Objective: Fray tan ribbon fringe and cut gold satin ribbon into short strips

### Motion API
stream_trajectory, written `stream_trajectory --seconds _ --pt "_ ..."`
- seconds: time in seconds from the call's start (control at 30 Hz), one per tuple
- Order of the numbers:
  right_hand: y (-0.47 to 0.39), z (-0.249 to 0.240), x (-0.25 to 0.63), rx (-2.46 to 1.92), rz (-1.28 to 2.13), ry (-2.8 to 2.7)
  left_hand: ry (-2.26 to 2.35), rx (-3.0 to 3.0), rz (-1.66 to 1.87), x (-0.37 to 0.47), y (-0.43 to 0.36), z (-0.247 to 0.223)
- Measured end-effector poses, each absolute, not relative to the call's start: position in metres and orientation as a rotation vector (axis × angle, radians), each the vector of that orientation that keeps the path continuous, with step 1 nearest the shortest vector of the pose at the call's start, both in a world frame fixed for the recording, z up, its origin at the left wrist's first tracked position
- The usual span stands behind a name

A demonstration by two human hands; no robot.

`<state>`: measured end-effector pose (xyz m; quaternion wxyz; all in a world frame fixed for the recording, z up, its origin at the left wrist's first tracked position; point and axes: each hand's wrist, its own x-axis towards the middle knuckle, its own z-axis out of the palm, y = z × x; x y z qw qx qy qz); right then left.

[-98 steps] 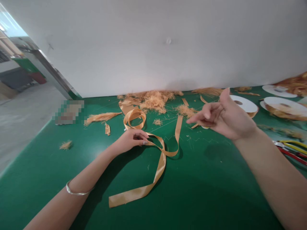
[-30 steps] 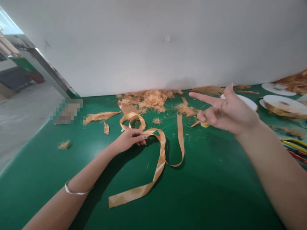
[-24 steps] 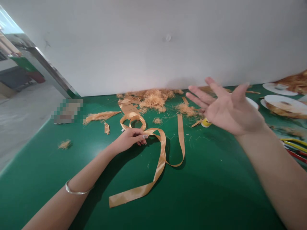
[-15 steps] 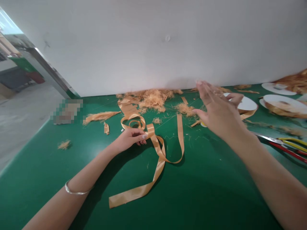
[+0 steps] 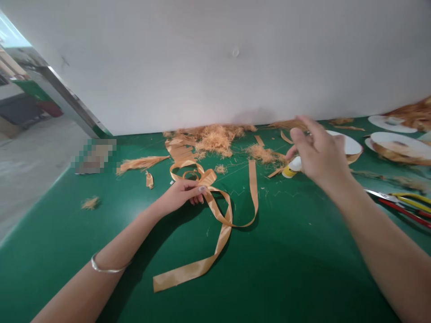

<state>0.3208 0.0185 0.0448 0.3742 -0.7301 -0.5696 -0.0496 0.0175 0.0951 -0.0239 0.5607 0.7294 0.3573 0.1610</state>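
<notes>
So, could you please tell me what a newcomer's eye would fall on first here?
Probably the shiny ribbon, pinched in the left hand, its two tails curling over the green table. Next, perhaps, the right hand, raised near the yellow and white bottle. The scissors at the right edge, with yellow and red handles, may catch the eye too.

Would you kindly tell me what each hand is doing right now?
Left hand: closed, pinching the gold ribbon.
Right hand: open, with nothing visibly held.
</notes>
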Motion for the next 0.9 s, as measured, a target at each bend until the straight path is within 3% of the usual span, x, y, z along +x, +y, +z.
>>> stream_trajectory --seconds 0.17,0.3,0.5,0.73,0.9 --pt "0.019 0.049 0.326 -1.409 0.978 -1.192 0.838 1.716 0.370 0.016 0.097 -0.025" --pt "0.019 0.051 0.327 -1.108 1.215 -1.044 0.837 1.717 0.367 0.017 0.098 -0.026" --pt "0.023 0.044 0.331 -1.107 0.905 -1.394 0.850 1.726 0.369 0.017 0.098 -0.028" --pt "0.021 0.032 0.326 -1.524 -0.214 -1.762 0.850 1.731 0.367 0.017 0.098 -0.028" --pt "0.018 0.034 0.320 -1.745 -0.617 -1.637 0.848 1.744 0.363 0.017 0.099 -0.029"
